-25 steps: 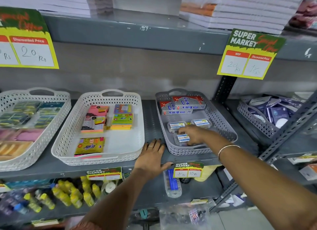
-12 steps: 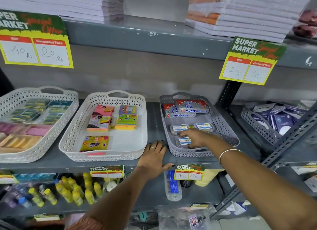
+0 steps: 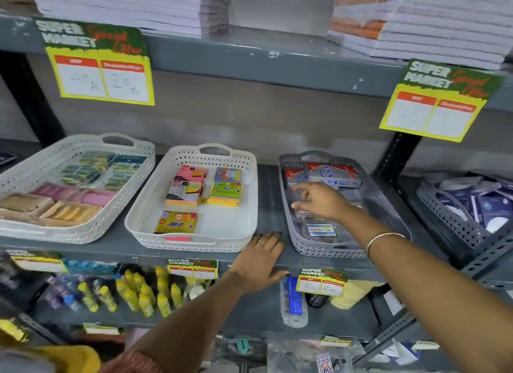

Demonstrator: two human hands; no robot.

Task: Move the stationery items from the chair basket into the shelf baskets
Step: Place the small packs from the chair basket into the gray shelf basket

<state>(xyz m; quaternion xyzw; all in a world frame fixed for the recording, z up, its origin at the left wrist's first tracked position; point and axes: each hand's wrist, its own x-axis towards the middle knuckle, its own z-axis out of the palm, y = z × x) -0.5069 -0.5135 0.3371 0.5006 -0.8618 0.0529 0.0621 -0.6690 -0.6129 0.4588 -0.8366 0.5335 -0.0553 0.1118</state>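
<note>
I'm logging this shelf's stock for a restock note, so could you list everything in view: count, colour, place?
Baskets on middle shelf: four; two white at left and centre, grey right of centre, darker grey far right.
Sticky-note packs: several, pink, yellow, green; centre white basket.
Staple boxes: red and silver, exact count unclear; back of grey basket.
Small clear packet: one seen, blue label; front of grey basket.
Price signs: two large, green and yellow; upper shelf edge.
Paper stacks: white; top shelf.
Yellow bottles: many; lower shelf.
Left hand: flat on shelf edge.
Right hand: open, fingers spread, inside grey basket.
</note>
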